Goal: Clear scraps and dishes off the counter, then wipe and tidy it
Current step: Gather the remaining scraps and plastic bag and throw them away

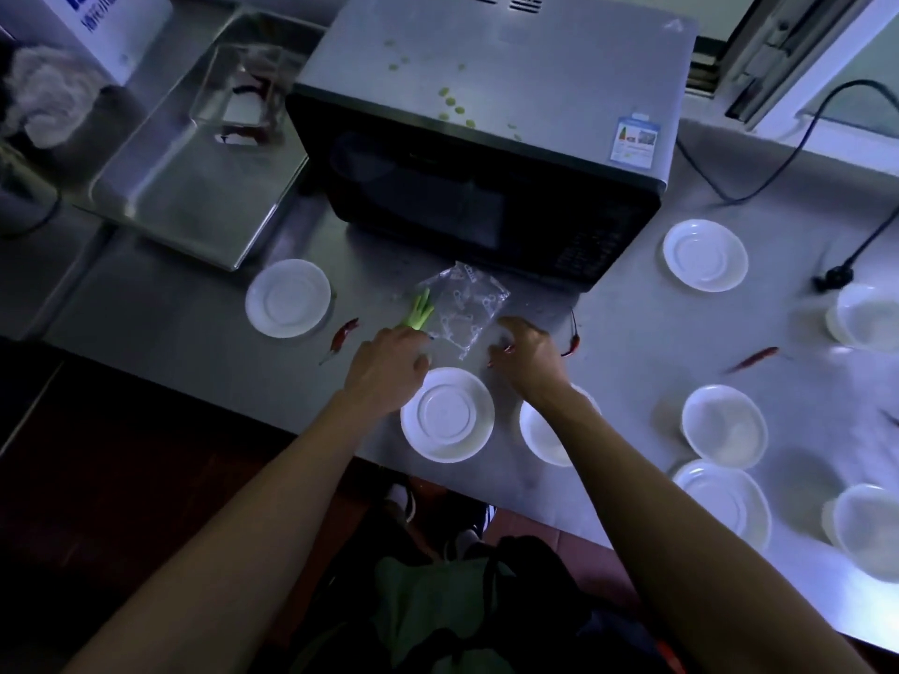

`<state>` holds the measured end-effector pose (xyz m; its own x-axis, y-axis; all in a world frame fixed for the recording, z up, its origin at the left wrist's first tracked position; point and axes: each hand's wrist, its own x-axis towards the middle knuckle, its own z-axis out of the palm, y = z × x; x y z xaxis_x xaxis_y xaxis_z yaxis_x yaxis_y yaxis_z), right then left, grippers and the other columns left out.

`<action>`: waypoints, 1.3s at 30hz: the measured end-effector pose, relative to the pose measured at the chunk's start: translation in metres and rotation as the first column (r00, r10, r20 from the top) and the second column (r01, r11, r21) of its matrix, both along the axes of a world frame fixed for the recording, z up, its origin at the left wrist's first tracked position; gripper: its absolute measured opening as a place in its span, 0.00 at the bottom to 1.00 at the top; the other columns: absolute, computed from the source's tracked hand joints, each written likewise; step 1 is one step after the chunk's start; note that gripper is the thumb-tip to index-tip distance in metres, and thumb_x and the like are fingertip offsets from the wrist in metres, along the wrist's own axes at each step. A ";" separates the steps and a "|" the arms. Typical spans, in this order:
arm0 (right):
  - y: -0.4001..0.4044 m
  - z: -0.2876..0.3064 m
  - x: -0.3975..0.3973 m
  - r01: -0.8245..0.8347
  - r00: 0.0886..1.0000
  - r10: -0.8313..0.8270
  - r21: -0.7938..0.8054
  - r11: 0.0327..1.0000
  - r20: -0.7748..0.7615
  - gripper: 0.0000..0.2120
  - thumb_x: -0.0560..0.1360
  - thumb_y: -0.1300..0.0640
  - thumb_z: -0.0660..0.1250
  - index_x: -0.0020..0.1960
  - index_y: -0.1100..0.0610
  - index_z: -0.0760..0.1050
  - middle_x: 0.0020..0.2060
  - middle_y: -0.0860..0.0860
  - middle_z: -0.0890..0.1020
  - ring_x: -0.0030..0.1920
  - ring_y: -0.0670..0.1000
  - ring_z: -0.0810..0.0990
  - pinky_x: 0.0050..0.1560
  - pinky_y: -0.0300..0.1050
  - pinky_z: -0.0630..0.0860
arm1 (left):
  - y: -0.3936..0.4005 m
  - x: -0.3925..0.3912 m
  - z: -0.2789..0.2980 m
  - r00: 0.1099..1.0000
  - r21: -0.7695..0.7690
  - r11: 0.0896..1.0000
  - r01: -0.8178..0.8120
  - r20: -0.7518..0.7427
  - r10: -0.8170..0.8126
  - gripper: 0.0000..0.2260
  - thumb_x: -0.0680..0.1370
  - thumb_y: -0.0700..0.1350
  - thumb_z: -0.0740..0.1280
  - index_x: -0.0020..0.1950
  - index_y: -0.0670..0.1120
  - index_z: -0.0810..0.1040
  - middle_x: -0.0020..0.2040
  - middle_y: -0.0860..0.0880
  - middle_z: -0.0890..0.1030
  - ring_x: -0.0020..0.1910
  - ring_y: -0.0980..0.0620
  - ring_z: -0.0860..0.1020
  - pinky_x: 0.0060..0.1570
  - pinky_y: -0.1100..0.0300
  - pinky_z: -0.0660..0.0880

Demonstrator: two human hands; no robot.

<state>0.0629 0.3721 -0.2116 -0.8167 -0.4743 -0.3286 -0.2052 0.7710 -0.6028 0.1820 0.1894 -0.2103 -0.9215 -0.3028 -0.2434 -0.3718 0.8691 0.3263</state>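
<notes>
On the steel counter (194, 372), in front of the microwave (486, 187), lies a clear plastic bag (467, 304). My left hand (386, 364) holds a green vegetable scrap (419, 309) at the bag's left edge. My right hand (528, 355) is curled at the bag's right corner, pinching a small red chilli piece (506, 351). Red chillies lie at the left (343, 335), beside my right hand (573, 342) and further right (751, 360). Several white dishes sit around, one (447, 414) just under my hands.
A steel tray (194, 187) with a clear container (241, 90) holding chilli scraps stands at the back left. Green scraps (450, 102) dot the microwave's top. A black cable and plug (832, 282) lie at the right. A rubbish bag (438, 615) hangs below the counter's edge.
</notes>
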 end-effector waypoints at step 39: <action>-0.091 -0.030 0.008 0.680 0.708 -0.704 -0.217 0.701 -0.057 0.19 0.74 0.72 0.63 0.61 0.61 0.79 0.58 0.57 0.78 0.50 0.59 0.81 0.53 0.57 0.79 | -0.082 -0.032 -0.037 0.923 -0.044 0.923 0.382 -0.039 -0.384 0.15 0.74 0.48 0.70 0.60 0.50 0.80 0.73 0.46 0.66 0.69 0.43 0.65 0.58 0.44 0.70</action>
<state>0.0712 0.2807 -0.2415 -0.9638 0.2049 -0.1706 0.2625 0.6160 -0.7428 0.1497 0.1077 -0.2478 -0.9787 0.0677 -0.1938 0.0062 0.9534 0.3018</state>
